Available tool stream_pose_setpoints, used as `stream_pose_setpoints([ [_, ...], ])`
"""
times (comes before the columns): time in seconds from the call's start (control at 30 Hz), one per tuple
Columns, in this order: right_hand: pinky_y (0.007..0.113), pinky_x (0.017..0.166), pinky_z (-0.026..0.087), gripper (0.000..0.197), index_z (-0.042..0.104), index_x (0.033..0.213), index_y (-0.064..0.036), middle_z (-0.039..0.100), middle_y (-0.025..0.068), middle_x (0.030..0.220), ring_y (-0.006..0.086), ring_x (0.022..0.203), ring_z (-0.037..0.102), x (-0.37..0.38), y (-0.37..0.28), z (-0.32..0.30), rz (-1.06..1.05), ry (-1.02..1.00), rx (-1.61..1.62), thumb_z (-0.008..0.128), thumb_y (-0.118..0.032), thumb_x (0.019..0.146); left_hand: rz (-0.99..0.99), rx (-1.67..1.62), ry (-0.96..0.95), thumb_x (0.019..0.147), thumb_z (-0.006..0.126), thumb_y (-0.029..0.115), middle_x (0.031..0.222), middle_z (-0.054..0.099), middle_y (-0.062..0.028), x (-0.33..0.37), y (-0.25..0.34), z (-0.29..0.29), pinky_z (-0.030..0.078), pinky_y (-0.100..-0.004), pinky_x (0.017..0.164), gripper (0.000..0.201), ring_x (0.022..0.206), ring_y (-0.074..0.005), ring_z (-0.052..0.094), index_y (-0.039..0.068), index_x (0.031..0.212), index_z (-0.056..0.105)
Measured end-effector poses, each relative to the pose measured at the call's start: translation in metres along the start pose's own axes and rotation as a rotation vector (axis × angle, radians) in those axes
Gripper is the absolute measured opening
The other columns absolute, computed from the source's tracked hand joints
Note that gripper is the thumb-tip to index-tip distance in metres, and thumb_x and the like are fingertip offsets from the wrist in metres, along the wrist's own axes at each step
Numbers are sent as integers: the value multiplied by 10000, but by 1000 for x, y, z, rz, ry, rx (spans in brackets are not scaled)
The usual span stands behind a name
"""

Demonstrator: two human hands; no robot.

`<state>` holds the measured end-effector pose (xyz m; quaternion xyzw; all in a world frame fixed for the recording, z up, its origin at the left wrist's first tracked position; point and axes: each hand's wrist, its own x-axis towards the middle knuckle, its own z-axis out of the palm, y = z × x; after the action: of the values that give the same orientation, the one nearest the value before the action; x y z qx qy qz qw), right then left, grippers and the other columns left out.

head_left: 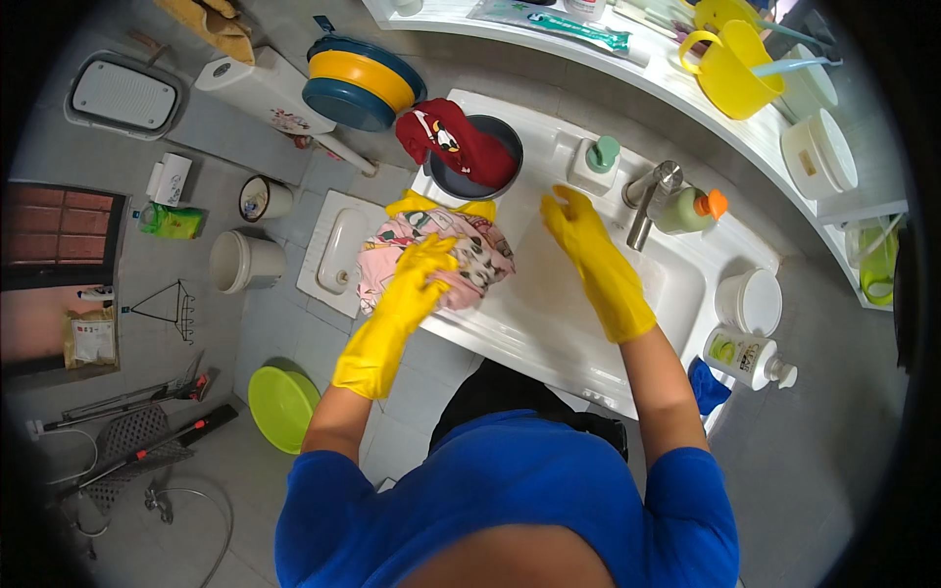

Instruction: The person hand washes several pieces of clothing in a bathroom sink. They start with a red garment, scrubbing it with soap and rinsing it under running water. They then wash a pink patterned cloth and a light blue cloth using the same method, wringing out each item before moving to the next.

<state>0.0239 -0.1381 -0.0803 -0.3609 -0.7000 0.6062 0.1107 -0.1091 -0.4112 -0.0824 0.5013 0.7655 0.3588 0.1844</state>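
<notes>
Yellow rubber gloves cover both of my hands. My left hand [423, 272] rests on a bunched pink printed garment [478, 250] at the left end of the white sink [627, 358], with its fingers apart on the fabric. Over the basin, my right hand [569, 214] is away from the garment and holds nothing visible; its fingers are extended and slightly bent. Behind the pink bundle, a dark red garment [475, 152] with a printed patch hangs partly out of a grey basin [507, 137]. Some yellow material [480, 209] shows beneath the pink garment's far edge.
A metal faucet [655, 196] stands at the sink's back right, beside a green-capped dispenser [595, 162] and an orange-topped bottle [691, 211]. Along the right rim are a white tub [750, 301] and pump bottle [743, 358]. A curved shelf [676, 83] overhangs the back.
</notes>
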Motion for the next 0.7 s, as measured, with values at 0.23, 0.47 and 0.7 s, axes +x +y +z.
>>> stream_pose_setpoints([
  [0.23,353,868,549,520,480,1376,18,659,181,1129,238,970,659,-83,35,-57,148,-208,250,516,-358,1019,-113,-780,541,916,662,330,1084,640,-69,-8,-14,-90,524,-315,851,453,959,-165,638,19,1227,552],
  [0.47,353,847,553,428,508,1332,3,674,151,1074,219,933,657,-139,51,-87,194,-160,338,534,-284,1017,-65,-102,930,978,532,207,1189,621,-104,-47,-28,-212,520,-310,858,320,992,-196,634,34,1246,554],
  [0.7,337,866,541,407,519,1320,-9,684,141,1071,215,936,664,-142,44,-79,107,-154,345,585,-248,996,-164,-561,1141,1022,465,279,1332,554,-120,-44,76,-211,439,-353,1034,435,1206,-223,545,47,1391,450],
])
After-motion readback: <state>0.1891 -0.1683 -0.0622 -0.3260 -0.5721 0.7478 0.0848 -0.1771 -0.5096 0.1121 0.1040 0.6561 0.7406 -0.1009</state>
